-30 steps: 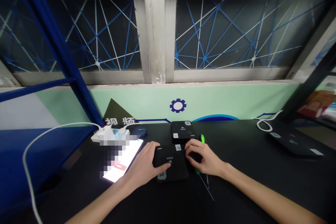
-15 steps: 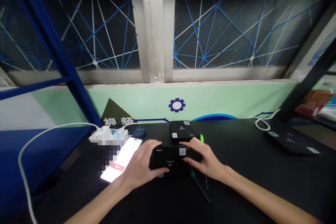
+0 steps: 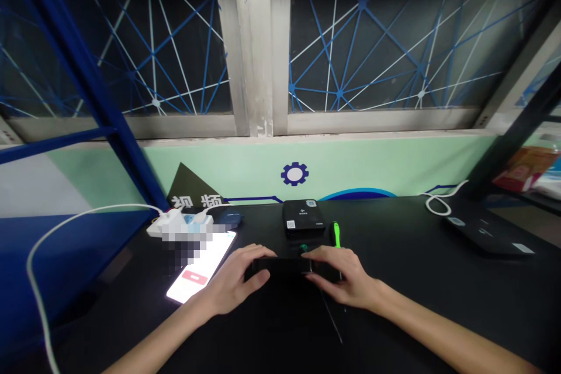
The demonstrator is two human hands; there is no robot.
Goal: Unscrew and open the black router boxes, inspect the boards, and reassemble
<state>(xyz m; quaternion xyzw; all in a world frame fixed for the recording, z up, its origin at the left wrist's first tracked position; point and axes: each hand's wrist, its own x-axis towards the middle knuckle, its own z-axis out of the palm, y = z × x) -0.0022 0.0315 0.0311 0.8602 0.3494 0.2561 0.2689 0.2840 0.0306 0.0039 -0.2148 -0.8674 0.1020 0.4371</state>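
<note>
Left hand [image 3: 239, 280] and right hand [image 3: 344, 273] are holding the dark box [image 3: 284, 266], grip narrow, at seven o'clock from a flat case [image 3: 304, 216]; the right is partly covering the lime-handled screwdriver [image 3: 336, 234].

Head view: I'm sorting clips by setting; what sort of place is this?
Probably an electronics work area, judging by the green-handled screwdriver, power strip and stickered black box.

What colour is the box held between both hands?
The box is black, seen in the head view.
</note>
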